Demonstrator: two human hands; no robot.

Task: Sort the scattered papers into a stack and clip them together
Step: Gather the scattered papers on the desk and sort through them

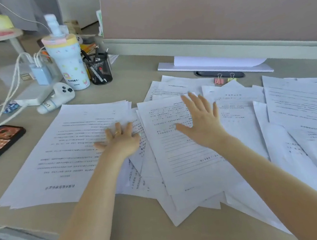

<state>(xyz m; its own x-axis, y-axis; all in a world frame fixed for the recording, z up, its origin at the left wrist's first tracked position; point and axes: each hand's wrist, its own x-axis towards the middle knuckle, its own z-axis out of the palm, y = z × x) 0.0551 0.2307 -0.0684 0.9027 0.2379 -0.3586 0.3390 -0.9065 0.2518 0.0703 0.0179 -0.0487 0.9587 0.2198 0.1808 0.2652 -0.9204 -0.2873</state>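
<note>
Left hand (122, 140) flat, pinning stack (63, 148) at 9 o'clock so it stays squared; right hand (202, 123) spread, grasping nothing, on loose papers (187, 165) at centre-to-3; clips (225, 78) at 1 o'clock, unused.

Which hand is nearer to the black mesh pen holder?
Left. The left hand lies on papers below the pen holder; the right hand is farther right.

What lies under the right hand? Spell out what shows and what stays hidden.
The right hand rests flat on a printed sheet topping a loose pile. Lower sheets' edges poke out; their text, and the desk beneath, are covered.
</note>
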